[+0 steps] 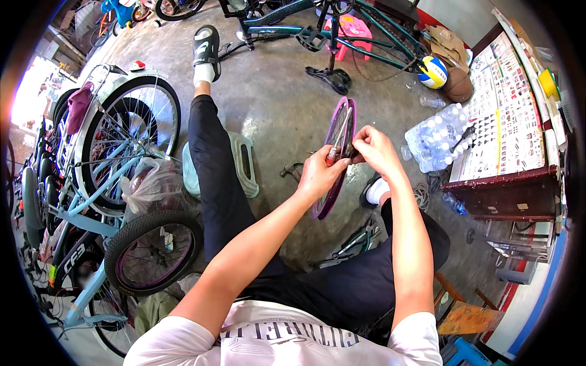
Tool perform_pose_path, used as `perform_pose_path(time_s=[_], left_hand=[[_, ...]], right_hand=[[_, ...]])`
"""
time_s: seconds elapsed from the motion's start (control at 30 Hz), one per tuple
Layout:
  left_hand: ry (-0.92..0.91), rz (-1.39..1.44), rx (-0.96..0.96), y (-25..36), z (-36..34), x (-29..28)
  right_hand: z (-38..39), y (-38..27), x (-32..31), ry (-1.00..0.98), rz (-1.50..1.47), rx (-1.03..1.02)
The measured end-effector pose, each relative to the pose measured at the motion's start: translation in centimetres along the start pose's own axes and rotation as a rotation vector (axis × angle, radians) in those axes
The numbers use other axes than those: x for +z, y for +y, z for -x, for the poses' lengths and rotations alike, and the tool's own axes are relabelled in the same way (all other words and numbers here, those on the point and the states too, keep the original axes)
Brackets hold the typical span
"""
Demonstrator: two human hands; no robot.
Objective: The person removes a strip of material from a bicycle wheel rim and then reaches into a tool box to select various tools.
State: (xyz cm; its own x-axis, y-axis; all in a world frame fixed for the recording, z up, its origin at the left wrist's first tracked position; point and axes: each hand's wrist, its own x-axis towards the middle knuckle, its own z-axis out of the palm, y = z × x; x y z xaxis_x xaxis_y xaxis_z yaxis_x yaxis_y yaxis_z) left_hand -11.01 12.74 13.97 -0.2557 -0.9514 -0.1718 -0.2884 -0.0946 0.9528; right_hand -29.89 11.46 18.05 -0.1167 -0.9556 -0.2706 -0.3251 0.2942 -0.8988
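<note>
A bare purple bicycle wheel rim point(335, 124) with spokes stands upright between my legs, with no tyre on it. My left hand point(321, 175) is closed at the wheel's middle, gripping a small red-and-silver piece point(331, 157) between thumb and fingers. Against the hub area, my right hand point(373, 149) is pinched together, its thumb and fingertips meeting at a dark part. What lies in that pinch is hidden by the fingers. A hammer point(293, 169) is on the floor just left of the wheel. Pliers-like tools point(355, 243) lie on the floor nearer to me.
A pale blue stool point(245, 163) stands beside my left leg. Bicycles and a tyred wheel point(152, 253) crowd the left side. An upturned dark bicycle frame point(278, 29) stands ahead. Bottled water point(441, 137), balls point(433, 72) and a dark red cabinet point(506, 198) are at right.
</note>
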Motion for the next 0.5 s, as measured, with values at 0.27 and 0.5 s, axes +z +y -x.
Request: perform_pose_path(time_s=[0.27, 0.5], left_hand=[[-0.147, 0.097, -0.053, -2.0, 0.7, -0.4], [-0.154, 0.023, -0.002, -2.9, 4.0, 0.1]], right_hand=[[-0.1, -2.0, -2.7, 0.166, 0.434, -0.083], [-1.9, -2.5, -5.0, 0.578, 0.08, -0.155]])
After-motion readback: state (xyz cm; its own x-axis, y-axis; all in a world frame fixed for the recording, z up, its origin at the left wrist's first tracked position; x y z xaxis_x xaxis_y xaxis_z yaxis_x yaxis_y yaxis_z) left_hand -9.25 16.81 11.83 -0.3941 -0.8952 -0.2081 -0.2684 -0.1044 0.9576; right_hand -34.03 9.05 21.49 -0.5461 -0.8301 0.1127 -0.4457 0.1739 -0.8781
